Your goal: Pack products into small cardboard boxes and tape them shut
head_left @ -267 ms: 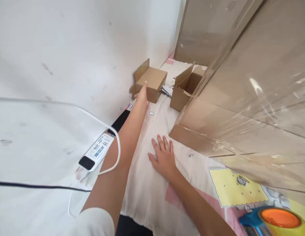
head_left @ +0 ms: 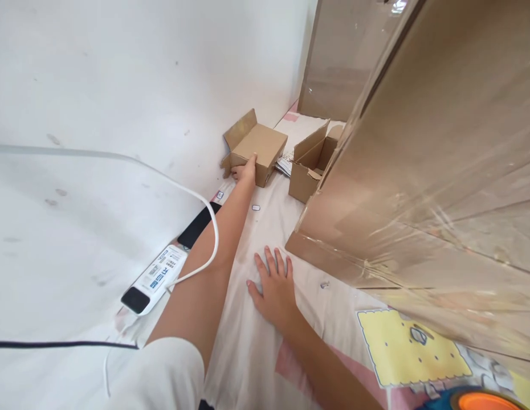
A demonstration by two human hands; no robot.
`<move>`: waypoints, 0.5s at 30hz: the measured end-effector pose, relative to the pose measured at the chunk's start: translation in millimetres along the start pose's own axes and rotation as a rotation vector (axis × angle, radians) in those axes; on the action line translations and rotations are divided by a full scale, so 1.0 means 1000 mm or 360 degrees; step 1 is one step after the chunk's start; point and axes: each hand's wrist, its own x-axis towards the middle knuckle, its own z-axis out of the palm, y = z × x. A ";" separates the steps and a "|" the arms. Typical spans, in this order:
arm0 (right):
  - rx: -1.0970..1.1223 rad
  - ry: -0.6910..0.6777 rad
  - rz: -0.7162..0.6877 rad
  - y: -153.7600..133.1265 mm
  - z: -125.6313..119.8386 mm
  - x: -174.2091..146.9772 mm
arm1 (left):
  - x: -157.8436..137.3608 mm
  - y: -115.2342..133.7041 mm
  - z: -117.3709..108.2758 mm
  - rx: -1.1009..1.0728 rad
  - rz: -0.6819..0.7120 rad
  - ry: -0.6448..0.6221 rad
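One small cardboard box [head_left: 260, 147] against left hand [head_left: 247, 169], by wall [head_left: 141, 80].

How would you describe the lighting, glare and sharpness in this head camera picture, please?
Head view: bright, even light, soft shadows only; the white wall looks nearly washed out. Glare streaks run across the clear wrap on the large carton. The left hand on the small closed box and the right hand flat on the cloth are fairly sharp; the edges bend from wide-angle distortion.
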 end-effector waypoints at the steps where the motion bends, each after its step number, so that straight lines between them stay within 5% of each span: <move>1: -0.0004 -0.0005 0.0003 0.000 0.000 0.000 | -0.002 0.000 0.005 0.0008 -0.0059 0.0040; 4: -0.0016 -0.0029 0.0006 0.001 0.001 0.000 | -0.013 0.003 0.014 0.0032 0.0003 0.0113; 8: 0.0003 0.0000 0.0005 0.002 0.001 0.000 | -0.043 0.002 -0.005 0.0194 0.0482 0.0232; 12: 0.0065 0.0049 0.0011 0.001 0.000 0.001 | -0.093 -0.005 -0.066 0.0475 0.0965 0.0281; 15: 0.0167 0.0121 0.0017 0.004 -0.001 0.001 | -0.141 -0.024 -0.135 0.0442 0.0925 0.0257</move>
